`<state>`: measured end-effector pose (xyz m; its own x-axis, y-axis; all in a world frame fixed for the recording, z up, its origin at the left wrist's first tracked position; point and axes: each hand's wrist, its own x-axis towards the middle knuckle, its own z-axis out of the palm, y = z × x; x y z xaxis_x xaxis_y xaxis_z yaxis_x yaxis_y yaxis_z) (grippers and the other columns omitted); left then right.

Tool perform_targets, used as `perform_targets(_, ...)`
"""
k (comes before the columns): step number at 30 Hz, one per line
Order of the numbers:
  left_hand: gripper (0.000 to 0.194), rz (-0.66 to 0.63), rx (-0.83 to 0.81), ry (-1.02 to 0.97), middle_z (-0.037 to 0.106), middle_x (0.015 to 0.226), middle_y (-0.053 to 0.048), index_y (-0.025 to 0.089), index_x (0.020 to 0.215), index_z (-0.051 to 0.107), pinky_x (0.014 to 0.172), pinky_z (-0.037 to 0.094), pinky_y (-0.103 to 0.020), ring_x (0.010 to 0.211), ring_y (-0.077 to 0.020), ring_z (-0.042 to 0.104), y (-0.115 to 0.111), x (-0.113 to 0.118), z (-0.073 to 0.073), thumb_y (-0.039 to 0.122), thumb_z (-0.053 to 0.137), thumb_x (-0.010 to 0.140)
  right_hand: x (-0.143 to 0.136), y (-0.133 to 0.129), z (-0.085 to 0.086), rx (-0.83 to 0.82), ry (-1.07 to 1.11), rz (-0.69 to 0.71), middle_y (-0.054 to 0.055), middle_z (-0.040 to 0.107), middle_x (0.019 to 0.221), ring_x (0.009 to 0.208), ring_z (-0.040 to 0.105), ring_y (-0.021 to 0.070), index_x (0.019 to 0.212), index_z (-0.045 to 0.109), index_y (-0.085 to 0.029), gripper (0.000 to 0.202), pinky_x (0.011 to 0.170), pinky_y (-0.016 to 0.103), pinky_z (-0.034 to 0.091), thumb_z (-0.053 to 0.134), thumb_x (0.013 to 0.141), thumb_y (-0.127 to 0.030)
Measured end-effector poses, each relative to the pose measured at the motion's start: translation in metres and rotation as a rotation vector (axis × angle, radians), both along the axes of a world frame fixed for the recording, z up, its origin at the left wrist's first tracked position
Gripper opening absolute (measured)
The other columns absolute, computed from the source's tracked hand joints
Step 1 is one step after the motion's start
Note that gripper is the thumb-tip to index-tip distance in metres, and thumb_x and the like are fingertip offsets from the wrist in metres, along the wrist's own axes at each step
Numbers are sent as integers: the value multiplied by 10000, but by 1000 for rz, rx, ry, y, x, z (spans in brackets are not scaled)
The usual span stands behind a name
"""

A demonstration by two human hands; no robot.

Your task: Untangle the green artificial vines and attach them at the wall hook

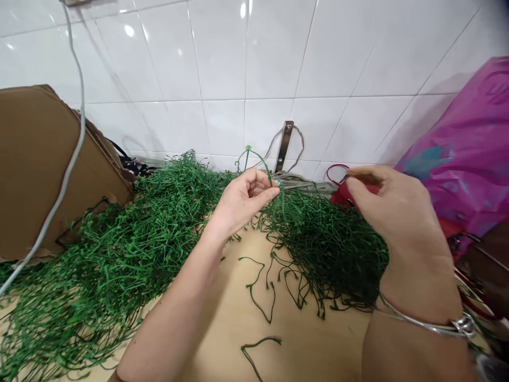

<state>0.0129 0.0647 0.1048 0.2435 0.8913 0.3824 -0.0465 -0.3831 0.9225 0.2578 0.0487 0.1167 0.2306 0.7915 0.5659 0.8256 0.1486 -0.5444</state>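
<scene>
Near the middle, my left hand (252, 199) pinches a thin green plastic-looking stem (262, 158) between thumb and fingers. The stem arches above the fingers and has a pale green knob at its bend. To the right, my right hand (392, 199) is raised above the darker pile, its thumb and fingertips drawn close together. Whether anything sits in that pinch is hidden. Bright green branching stems (159, 228) are heaped on the left. Under and between my hands lies a heap of dark green thin stems (334, 249).
Loose dark strands (262, 339) lie on the pale wooden table (222, 329). A cardboard box (43, 170) stands at left, with a white cable (81, 122) hanging before it. Right are a red bag (342, 197) and a pink plastic bag (469, 143). White tiles (222, 58) form the back wall.
</scene>
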Motion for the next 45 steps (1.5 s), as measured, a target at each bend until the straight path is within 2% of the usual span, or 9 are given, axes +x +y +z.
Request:
perform_targets(6, 210, 22, -10, 39, 621, 711, 13, 167, 848, 618, 628, 424, -231, 648, -88, 539, 0, 1, -2, 280, 782, 781, -66, -6, 6, -212, 409, 612, 69, 785, 966, 865, 708, 204, 958, 752, -200, 301, 785, 337, 560, 702, 814, -459)
perform_targets(9, 172, 57, 22, 120, 617, 733, 13, 162, 866, 621, 641, 432, -227, 670, -88, 538, -1, -1, 0, 276, 739, 816, -72, 0, -3, -265, 532, 669, 59, 768, 903, 823, 692, 193, 938, 717, -179, 309, 758, 328, 549, 743, 773, -439)
perform_targets(18, 78, 92, -83, 358, 583, 706, 27, 149, 832, 651, 599, 353, -237, 623, -83, 467, 3, -2, -6, 222, 678, 830, -77, -1, -11, -17, 2, 443, 12, 733, 805, 722, 633, 166, 898, 687, -212, 116, 710, 316, 443, 575, 890, -184)
perform_targets(26, 148, -362, -305, 42, 607, 687, 26, 142, 801, 678, 661, 436, -241, 625, -75, 530, -4, -5, 3, 259, 768, 789, -47, 19, -22, 221, -59, 70, 81, 701, 815, 768, 628, 229, 814, 638, -211, 149, 767, 362, 463, 508, 882, -190)
perform_targets(30, 171, -205, -173, -112, 671, 801, -4, 154, 841, 698, 708, 472, -242, 699, -84, 584, -2, -1, 1, 275, 797, 770, 1, 15, -19, -132, -221, -264, 140, 702, 816, 811, 633, 318, 878, 735, -208, 191, 763, 478, 434, 551, 850, -254)
perform_targets(33, 183, -11, -71, -154, 658, 781, 6, 159, 828, 690, 686, 474, -225, 678, -74, 566, 4, 1, -5, 276, 809, 755, 8, -2, -5, -202, -276, -319, 196, 738, 987, 932, 640, 385, 1015, 772, -192, 277, 787, 540, 425, 591, 848, -320)
perform_targets(37, 166, 107, 2, -73, 638, 732, 16, 163, 819, 672, 647, 461, -210, 646, -70, 542, 3, 4, -5, 274, 788, 777, -30, -19, 15, -70, -20, 9, 110, 772, 1032, 930, 682, 272, 967, 773, -204, 236, 855, 419, 484, 595, 866, -323)
perform_targets(41, 159, 113, 30, 16, 636, 731, 14, 164, 799, 649, 628, 455, -211, 647, -77, 545, -1, 6, -4, 268, 769, 790, -70, -16, 14, -205, 233, 489, 40, 755, 834, 764, 655, 192, 852, 753, -212, 227, 712, 319, 493, 649, 845, -414)
perform_targets(45, 153, 48, 29, 9, 636, 771, 7, 157, 815, 641, 689, 479, -228, 685, -80, 553, 1, 4, -5, 263, 752, 812, -74, -6, 1, -263, 385, 615, 21, 700, 765, 698, 584, 153, 814, 708, -191, 213, 652, 289, 448, 698, 801, -403)
